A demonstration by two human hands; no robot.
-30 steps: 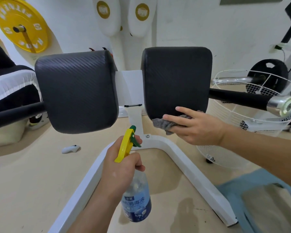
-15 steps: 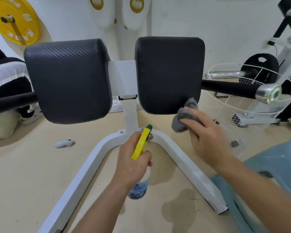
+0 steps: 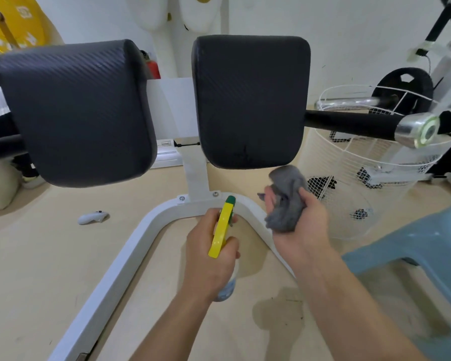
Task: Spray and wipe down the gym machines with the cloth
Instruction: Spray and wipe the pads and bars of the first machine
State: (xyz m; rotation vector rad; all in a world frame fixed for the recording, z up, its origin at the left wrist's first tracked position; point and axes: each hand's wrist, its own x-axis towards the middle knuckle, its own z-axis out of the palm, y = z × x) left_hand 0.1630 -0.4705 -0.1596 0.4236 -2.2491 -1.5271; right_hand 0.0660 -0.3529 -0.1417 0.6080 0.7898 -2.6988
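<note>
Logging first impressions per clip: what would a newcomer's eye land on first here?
Two big black pads, the left pad and the right pad, fill the upper middle. Below them the left hand grips a yellow-triggered spray bottle, and the right hand holds a bunched grey cloth just under the right pad. A yellow weight plate sits top left.

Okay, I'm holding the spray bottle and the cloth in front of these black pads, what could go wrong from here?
Wet patches on the floor beside the white frame could be slippery underfoot.
The right hand grips the cloth in a wad, clear of the right pad, so the next pass may wipe unevenly.
The left hand holds the spray bottle low, so mist may land on the floor instead.
</note>
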